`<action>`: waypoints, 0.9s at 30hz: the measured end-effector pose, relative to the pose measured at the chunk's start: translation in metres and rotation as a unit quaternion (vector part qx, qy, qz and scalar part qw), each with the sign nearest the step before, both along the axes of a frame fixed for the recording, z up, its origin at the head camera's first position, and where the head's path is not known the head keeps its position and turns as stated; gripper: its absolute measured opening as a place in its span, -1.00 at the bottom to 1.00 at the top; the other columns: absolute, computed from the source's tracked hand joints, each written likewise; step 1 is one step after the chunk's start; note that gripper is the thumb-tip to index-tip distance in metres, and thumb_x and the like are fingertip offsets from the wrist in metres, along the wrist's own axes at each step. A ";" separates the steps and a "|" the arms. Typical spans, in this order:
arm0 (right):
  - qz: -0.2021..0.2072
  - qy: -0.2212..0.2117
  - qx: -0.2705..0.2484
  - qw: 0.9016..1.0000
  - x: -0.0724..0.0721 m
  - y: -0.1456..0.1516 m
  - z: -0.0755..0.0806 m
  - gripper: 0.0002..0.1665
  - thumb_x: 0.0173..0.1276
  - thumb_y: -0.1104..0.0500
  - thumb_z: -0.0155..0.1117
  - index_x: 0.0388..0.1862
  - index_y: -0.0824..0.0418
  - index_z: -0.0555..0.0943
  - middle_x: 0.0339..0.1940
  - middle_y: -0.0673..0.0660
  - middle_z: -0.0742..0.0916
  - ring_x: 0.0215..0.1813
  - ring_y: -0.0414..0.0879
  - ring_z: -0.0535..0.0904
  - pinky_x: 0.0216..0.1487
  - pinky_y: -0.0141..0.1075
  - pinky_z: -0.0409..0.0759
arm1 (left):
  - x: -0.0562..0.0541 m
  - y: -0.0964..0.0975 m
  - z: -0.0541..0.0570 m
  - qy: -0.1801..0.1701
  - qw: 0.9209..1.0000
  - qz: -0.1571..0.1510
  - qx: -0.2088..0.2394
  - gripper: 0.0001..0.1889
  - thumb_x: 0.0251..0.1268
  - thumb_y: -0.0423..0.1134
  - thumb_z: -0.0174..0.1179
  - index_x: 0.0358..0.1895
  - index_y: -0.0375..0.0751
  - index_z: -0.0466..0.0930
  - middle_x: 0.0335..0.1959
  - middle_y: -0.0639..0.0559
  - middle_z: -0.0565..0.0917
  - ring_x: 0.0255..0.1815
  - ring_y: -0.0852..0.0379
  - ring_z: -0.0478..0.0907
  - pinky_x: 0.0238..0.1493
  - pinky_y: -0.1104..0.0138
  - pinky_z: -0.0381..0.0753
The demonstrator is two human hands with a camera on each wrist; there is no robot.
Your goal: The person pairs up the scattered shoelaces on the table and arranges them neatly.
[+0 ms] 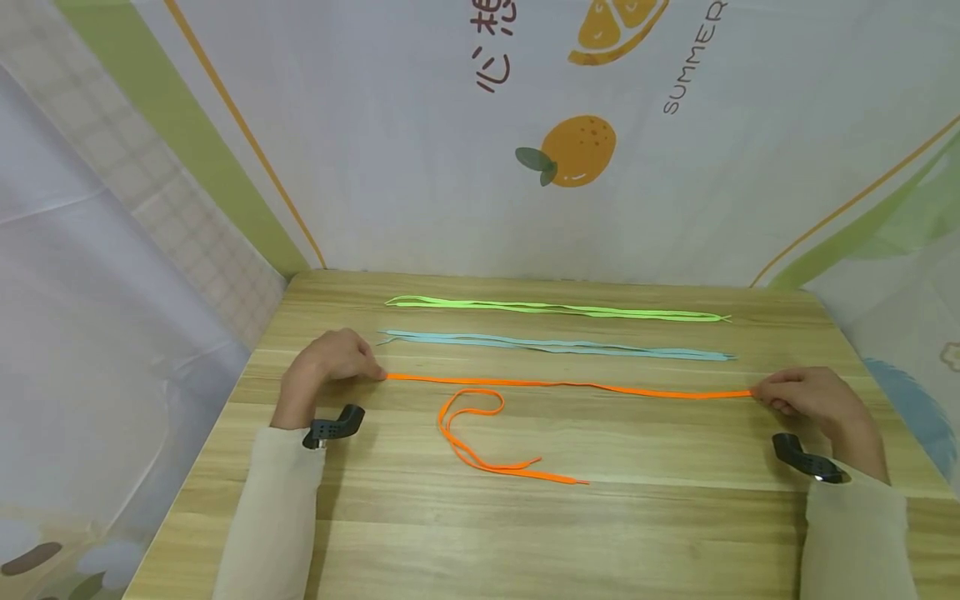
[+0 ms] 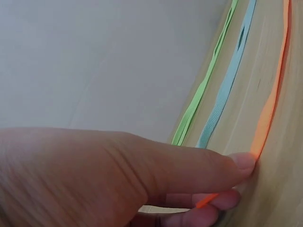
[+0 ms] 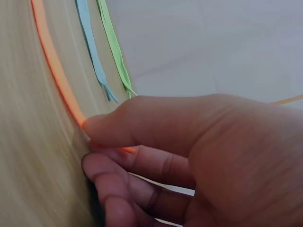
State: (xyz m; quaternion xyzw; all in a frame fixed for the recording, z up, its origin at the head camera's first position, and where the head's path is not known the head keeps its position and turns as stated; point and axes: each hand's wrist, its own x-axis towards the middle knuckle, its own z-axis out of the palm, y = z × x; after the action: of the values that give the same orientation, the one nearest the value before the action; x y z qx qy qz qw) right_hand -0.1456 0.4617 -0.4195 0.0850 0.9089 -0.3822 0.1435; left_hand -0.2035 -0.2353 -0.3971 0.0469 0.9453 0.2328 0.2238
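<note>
An orange shoelace [image 1: 570, 384] runs nearly straight from one hand to the other, in front of the blue lace. At its left end, my left hand [image 1: 337, 358] pinches it between thumb and fingers; a short orange piece shows below the thumb in the left wrist view. My right hand [image 1: 813, 396] pinches the other end, and an orange tip pokes out behind the thumb in the right wrist view. Nearer to me, a second orange shoelace [image 1: 450, 437] lies in a loose curve on the table, its two tips pointing right.
Behind the stretched lace lie a folded light blue shoelace [image 1: 555, 345] and, farther back, a folded green shoelace [image 1: 555, 308], roughly parallel. They rest on a wooden table [image 1: 525, 542]. A printed white cloth [image 1: 420, 192] hangs along the table's back edge and sides.
</note>
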 end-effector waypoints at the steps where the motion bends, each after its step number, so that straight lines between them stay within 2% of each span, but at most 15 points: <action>1: 0.001 -0.001 0.001 1.000 0.000 0.000 0.000 -0.70 0.54 0.18 0.38 -0.06 0.46 0.76 -0.41 -0.07 0.72 -0.35 -0.28 0.57 -0.25 -0.39 0.59 | 0.000 -0.001 0.001 -0.001 1.000 0.002 -0.002 -0.70 0.29 0.01 0.51 -0.24 -0.17 0.81 -0.20 -0.05 0.70 -0.12 -0.04 0.54 -0.08 0.13 0.53; 10: -0.002 0.001 0.020 1.000 0.003 0.007 0.003 -0.65 0.53 0.12 0.42 0.00 0.43 0.76 -0.40 -0.10 0.71 -0.33 -0.26 0.56 -0.23 -0.38 0.56 | 0.003 -0.012 0.007 -0.001 1.000 0.021 -0.014 -0.60 0.29 0.08 0.52 -0.12 -0.22 0.82 -0.05 -0.14 0.71 -0.02 -0.11 0.56 0.00 0.03 0.58; 16: -0.010 0.010 0.045 0.999 0.004 0.011 0.009 -0.57 0.53 0.06 0.44 0.06 0.44 0.76 -0.40 -0.13 0.73 -0.32 -0.29 0.56 -0.24 -0.38 0.55 | 0.005 -0.009 0.015 0.024 0.999 0.037 -0.023 -0.61 0.34 0.12 0.47 -0.18 -0.18 0.80 -0.11 -0.12 0.70 -0.10 -0.10 0.57 -0.14 0.09 0.56; 22: 0.013 0.042 0.023 0.999 0.002 -0.006 0.024 -0.51 0.63 0.00 0.39 0.14 0.44 0.72 -0.50 -0.03 0.67 -0.30 -0.22 0.55 -0.22 -0.36 0.53 | 0.012 0.018 0.030 0.086 0.996 0.023 0.021 -0.65 0.44 0.07 0.42 -0.15 -0.20 0.79 -0.13 -0.06 0.76 -0.18 -0.05 0.61 -0.22 0.12 0.57; 27: 0.051 0.064 0.007 0.997 -0.001 -0.038 0.040 -0.55 0.63 0.00 0.42 0.16 0.38 0.70 -0.45 0.02 0.65 -0.29 -0.11 0.58 -0.21 -0.30 0.56 | 0.020 0.051 0.036 0.143 0.988 -0.019 0.048 -0.74 0.45 -0.02 0.45 -0.21 -0.16 0.79 -0.27 0.02 0.76 -0.30 0.02 0.62 -0.26 0.15 0.59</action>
State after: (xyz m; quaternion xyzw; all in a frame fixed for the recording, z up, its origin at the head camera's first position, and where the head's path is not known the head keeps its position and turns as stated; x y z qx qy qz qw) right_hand -0.1462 0.4239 -0.3795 0.0144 0.9222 -0.3723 0.1035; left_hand -0.1833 -0.1846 -0.3609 0.1086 0.9542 0.2645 0.0884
